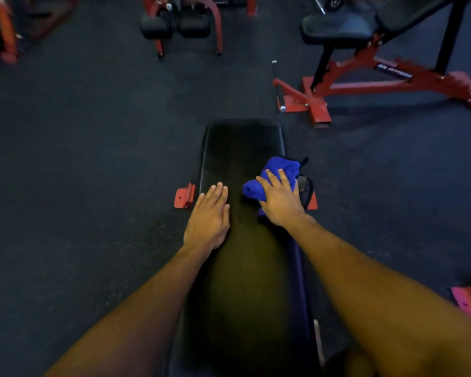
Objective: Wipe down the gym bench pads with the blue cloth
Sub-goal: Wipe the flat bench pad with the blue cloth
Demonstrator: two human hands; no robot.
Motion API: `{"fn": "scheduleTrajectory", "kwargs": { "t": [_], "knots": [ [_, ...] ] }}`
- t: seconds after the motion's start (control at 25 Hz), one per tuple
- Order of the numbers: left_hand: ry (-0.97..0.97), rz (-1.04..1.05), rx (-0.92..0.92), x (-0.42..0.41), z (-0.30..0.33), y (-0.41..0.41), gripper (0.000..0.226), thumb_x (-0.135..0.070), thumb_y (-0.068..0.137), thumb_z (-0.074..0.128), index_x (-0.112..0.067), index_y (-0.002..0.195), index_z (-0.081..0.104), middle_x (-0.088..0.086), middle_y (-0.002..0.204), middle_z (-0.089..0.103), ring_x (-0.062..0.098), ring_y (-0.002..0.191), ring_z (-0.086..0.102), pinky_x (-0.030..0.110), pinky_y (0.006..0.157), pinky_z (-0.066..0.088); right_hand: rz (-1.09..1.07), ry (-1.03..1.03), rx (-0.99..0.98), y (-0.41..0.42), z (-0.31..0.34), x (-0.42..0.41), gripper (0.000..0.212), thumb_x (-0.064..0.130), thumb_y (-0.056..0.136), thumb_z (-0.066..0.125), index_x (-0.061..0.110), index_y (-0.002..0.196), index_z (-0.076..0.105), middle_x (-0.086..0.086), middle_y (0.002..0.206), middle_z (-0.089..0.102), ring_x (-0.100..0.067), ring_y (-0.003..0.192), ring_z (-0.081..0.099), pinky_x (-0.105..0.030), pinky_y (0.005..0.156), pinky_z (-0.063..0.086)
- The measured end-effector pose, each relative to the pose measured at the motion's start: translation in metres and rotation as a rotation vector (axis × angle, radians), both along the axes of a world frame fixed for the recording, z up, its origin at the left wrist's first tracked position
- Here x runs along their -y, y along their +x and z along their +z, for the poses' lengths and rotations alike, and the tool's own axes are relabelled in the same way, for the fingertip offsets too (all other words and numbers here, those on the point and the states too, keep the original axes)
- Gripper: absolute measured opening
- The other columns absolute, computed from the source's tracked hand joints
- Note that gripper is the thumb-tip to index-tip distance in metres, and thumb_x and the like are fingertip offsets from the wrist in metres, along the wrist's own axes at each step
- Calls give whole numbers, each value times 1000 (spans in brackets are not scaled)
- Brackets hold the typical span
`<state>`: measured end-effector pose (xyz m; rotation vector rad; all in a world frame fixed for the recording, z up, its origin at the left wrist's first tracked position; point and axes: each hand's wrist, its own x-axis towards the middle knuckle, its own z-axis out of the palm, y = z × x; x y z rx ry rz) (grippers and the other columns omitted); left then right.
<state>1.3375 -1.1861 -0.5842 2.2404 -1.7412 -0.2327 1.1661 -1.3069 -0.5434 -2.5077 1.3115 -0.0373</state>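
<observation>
A long black bench pad (239,148) runs away from me down the middle of the view. A bunched blue cloth (279,170) lies on the pad's right edge. My right hand (280,198) presses flat on the cloth with straight fingers. My left hand (210,216) rests flat on the pad's left side, fingers straight and together, holding nothing.
Red feet of the bench frame (185,195) stick out at both sides on the dark rubber floor (93,159). A red and black incline bench (365,50) stands at the back right. Another red machine with black roller pads (180,25) stands at the back centre.
</observation>
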Motion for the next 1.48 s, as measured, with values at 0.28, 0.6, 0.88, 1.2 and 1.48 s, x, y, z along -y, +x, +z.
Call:
{"fn": "scheduleTrajectory", "kwargs": {
  "t": [0.28, 0.6, 0.88, 1.2, 1.48],
  "knots": [
    [17, 19, -91, -77, 31, -26, 59, -43, 109, 22, -18, 163, 16, 0, 171, 12, 13, 158, 6, 31, 127, 0, 212, -15, 220, -63, 46, -25, 60, 6, 90, 61, 14, 146, 44, -10, 157, 35, -32, 150, 19, -45, 123, 16],
    [99, 77, -97, -165, 20, -59, 57, -44, 110, 14, -25, 160, -2, -12, 165, -15, -1, 151, -22, 19, 119, -21, 235, -141, -91, 19, -13, -28, 63, 54, 96, 45, 38, 153, 26, 8, 165, 13, -26, 153, -1, -69, 113, 0],
    [146, 78, -150, -163, 10, -53, 62, -50, 103, 1, -26, 160, -1, -11, 168, -10, -6, 149, -26, 20, 120, -21, 266, -136, -69, 122, -12, 23, 58, 45, 96, 49, 25, 149, 37, 0, 161, 26, -29, 152, 7, -65, 117, 9],
    [108, 80, -234, -164, 11, -51, 60, -49, 104, 7, -25, 159, 9, -9, 167, 1, -1, 154, -9, 26, 126, -7, 956, -105, 13, 28, -7, -37, 73, 41, 78, 49, 31, 150, 37, 5, 160, 30, -17, 152, 11, -41, 118, 11],
    [63, 91, -200, -165, 6, -50, 55, -40, 109, 17, -20, 161, 14, -6, 170, 8, 1, 156, -6, 23, 126, -8, 480, -180, -94, 116, -9, 58, 61, 44, 92, 48, 30, 151, 36, 6, 161, 28, -22, 152, 11, -68, 114, 6]
  ]
}}
